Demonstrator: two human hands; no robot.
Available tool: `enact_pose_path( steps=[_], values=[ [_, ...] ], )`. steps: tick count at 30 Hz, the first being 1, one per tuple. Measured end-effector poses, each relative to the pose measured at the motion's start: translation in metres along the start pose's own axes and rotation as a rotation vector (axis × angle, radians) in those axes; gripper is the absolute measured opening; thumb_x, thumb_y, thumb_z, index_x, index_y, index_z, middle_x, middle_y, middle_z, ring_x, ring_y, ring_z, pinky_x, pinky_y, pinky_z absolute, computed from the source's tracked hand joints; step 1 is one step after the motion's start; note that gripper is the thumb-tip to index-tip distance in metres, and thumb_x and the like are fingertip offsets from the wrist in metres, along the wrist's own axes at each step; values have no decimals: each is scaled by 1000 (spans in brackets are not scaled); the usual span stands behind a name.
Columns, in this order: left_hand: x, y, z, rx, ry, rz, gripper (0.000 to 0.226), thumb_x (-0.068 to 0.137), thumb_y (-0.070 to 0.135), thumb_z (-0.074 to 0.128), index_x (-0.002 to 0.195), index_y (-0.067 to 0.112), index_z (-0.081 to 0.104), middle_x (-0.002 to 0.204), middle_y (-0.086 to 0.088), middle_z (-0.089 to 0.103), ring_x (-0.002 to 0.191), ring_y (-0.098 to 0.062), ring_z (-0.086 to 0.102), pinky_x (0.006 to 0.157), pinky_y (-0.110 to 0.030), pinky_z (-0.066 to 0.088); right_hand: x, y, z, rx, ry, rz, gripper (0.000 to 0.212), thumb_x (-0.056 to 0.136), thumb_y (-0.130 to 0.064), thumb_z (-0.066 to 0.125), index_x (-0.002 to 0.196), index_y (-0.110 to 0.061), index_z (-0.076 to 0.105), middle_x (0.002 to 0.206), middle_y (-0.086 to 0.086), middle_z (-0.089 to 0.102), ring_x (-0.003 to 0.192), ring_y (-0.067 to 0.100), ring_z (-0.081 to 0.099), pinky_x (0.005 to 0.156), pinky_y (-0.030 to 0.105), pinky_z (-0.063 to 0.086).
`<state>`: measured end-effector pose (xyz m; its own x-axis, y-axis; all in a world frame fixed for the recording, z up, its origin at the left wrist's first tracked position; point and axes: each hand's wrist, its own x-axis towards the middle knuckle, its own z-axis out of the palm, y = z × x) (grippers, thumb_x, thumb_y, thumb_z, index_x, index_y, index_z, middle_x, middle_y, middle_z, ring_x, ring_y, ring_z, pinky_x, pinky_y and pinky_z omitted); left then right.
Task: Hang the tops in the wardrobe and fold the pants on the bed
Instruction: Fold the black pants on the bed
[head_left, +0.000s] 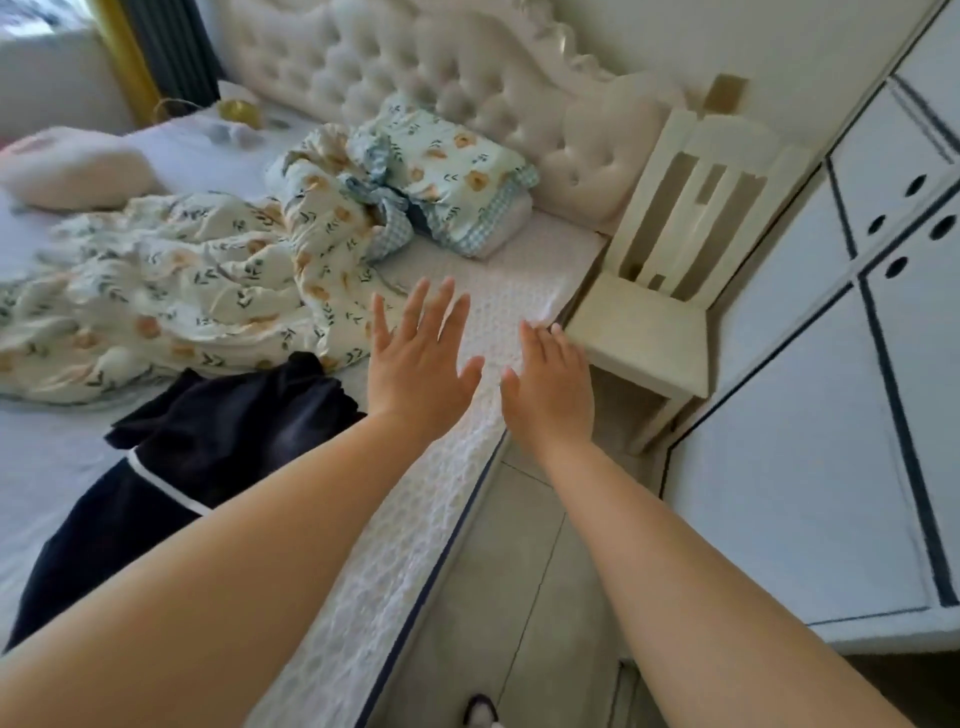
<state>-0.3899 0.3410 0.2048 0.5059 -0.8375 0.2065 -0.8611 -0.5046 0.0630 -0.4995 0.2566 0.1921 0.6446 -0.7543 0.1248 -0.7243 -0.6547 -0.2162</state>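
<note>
Left hand (421, 364) and right hand (550, 384) hovered over the edge of the bed (415, 545), each grip wide and empty, with dark pants (208, 441) bunched at eight o'clock, likely to fold crooked unless first smoothed flat.

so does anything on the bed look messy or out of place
Yes. The dark garment lies crumpled and unfolded near the edge of the mattress, and the floral quilt is bunched in a heap just beyond it.
</note>
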Motion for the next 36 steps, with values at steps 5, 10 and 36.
enact_pose_path(
  steps=[5,10,36],
  values=[
    [-23,-35,42,27,-94,-217,66,98,51,21,152,20,-2,160,4,-10,146,-18,-13,115,-52,-13,23,-31,53,17,-194,-192,56,101,-30,29,151,-14,9,158,3,10,146,18,1,119,37,0],
    [-70,-66,83,39,-198,-401,63,99,48,22,152,19,3,160,2,-5,147,-19,-8,115,-53,-9,26,-61,103,22,-327,-354,56,100,-29,31,151,-15,12,157,4,15,146,19,7,117,37,2],
    [-183,-206,229,-63,-469,-833,65,98,42,37,152,19,8,160,2,2,147,-17,-3,115,-50,-8,4,-179,317,-73,-700,-674,52,99,-28,40,147,-12,27,153,5,28,143,21,17,118,35,16]
  ],
)
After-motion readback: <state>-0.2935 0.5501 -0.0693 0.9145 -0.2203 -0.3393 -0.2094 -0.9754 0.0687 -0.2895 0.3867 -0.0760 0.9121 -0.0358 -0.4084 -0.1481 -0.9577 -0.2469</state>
